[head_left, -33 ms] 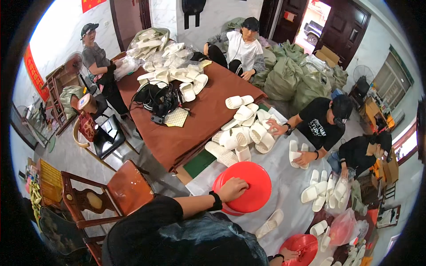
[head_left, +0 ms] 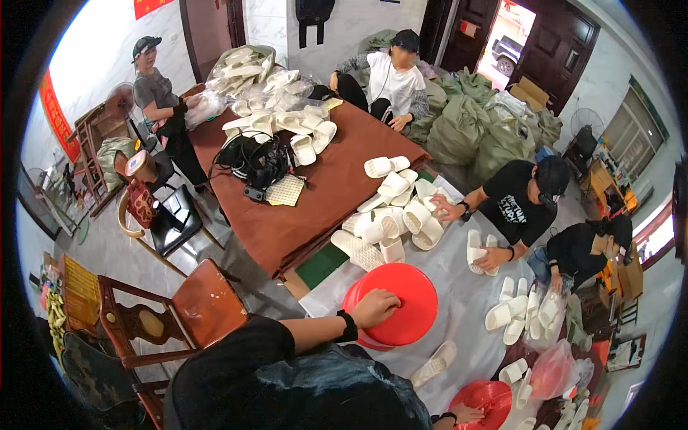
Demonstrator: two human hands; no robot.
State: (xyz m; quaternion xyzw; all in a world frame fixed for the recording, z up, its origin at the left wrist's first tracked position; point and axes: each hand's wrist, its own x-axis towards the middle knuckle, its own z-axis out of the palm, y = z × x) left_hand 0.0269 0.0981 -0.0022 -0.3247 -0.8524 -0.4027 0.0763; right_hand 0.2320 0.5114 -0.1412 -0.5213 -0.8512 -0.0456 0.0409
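Note:
A round red plastic bucket (head_left: 416, 315) stands on the grey-covered table in front of me, its top a flat red disc. My left hand (head_left: 376, 308) rests on top of it, fingers loosely bent and holding nothing I can see. At the lower edge, my right hand (head_left: 467, 413) lies against a second round red plastic container (head_left: 494, 405), fingers stretched over its surface. Between the two red containers lies a single white slipper (head_left: 435, 363). Just beyond the bucket is a heap of white slippers (head_left: 387, 222).
Across the table, a co-worker's hand (head_left: 493, 259) touches a slipper pair. More slippers (head_left: 507, 313) and a pink plastic bag (head_left: 553, 369) lie right. Black cables (head_left: 251, 161) sit on the brown cloth (head_left: 244, 222). A wooden chair (head_left: 208, 294) stands left; green sacks (head_left: 462, 125) are behind.

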